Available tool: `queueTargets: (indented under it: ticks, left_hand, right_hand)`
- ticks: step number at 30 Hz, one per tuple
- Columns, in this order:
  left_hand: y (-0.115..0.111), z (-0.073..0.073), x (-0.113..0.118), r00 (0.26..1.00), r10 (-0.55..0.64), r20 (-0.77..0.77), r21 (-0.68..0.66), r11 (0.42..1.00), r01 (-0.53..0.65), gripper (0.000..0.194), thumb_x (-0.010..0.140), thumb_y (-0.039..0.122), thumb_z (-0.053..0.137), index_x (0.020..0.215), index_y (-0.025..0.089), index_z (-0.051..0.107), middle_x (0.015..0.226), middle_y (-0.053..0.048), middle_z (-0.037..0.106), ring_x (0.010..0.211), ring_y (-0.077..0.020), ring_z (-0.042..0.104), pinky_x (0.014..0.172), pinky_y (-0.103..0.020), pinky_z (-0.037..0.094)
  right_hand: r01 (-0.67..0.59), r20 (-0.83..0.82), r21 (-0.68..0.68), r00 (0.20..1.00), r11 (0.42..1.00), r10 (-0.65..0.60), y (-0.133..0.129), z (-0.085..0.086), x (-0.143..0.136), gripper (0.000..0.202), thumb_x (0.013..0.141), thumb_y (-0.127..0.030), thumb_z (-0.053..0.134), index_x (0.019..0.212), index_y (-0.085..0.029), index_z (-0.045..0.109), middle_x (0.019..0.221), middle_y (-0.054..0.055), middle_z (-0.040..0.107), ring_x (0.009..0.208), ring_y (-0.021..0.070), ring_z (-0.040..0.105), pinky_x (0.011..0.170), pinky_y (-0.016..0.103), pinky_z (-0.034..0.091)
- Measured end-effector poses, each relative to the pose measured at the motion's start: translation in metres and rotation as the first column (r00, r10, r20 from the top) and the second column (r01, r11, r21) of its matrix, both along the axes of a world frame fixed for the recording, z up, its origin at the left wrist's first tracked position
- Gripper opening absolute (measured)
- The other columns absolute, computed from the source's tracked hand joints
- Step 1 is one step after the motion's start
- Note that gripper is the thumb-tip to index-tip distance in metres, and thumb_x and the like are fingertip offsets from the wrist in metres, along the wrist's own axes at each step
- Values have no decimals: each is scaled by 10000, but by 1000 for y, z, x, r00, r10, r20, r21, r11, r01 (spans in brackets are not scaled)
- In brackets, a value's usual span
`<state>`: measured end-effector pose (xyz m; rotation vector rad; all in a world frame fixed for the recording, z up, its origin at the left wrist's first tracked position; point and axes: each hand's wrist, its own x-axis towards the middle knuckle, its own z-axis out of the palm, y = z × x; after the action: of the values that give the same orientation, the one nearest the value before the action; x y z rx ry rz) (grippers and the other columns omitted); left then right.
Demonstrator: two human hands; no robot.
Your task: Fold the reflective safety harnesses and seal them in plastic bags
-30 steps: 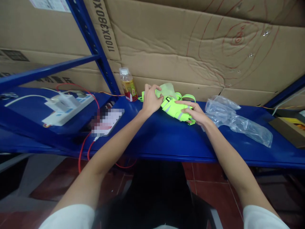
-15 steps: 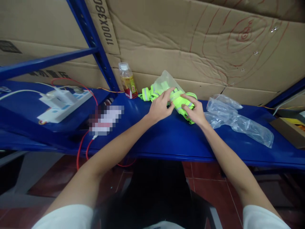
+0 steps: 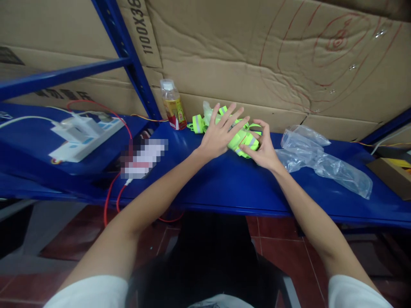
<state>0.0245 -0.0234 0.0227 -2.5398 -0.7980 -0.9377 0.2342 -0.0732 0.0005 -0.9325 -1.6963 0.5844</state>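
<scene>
A bundle of neon yellow-green reflective straps [image 3: 244,143] lies at the back of the blue shelf, with grey reflective stripes on it. My right hand [image 3: 265,149] grips its right end, thumb in front and fingers behind. Over the left part of the bundle, my left hand [image 3: 220,132] is spread flat with its fingers apart. A piece of translucent plastic [image 3: 207,112] sticks out behind the left hand. Left of that hand, a rolled neon strap [image 3: 198,124] rests near the bottle. The left palm hides part of the bundle.
A drink bottle [image 3: 173,107] stands against the cardboard. Clear plastic bags [image 3: 321,158] lie to the right, near an open carton [image 3: 390,177]. At left are a white power strip [image 3: 86,139], red cables [image 3: 107,201] and a blurred-out object [image 3: 144,158] on the shelf [image 3: 224,188].
My left hand has opened, its fingers spreading over the bundle. The translucent plastic has been pushed down and left. My right hand keeps hold of the straps, which have turned slightly.
</scene>
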Motion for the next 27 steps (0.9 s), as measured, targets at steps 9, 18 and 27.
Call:
queueTargets:
  ticks: [9,18,27]
  left_hand:
    - [-7,-8,11,998,-52,23,81,995,50,545,984,221,553,1528,183,557,1461,-169,670,1338,-363,605,1252,-594,342]
    - [-7,-7,7,986,-5,168,11,1000,3,511,1020,416,563,1479,195,605,1380,-171,697,1284,-375,607,1205,-577,333]
    - [-27,-10,21,980,-65,190,67,996,53,386,1041,417,538,1353,241,680,1233,-111,764,1111,-320,667,1008,-486,456]
  right_hand:
    - [141,58,168,987,976,-152,-7,-4,-3,1173,673,-650,960,1609,-401,297,1682,124,406,1367,392,658,1125,584,574]
    - [166,52,189,982,968,-179,-10,4,-8,1170,742,-584,930,1651,-424,212,1671,128,450,1364,382,655,1125,608,552]
    - [149,23,249,987,957,-160,-11,-6,-14,936,722,-622,928,1451,-343,410,1288,76,699,975,274,792,806,436,663]
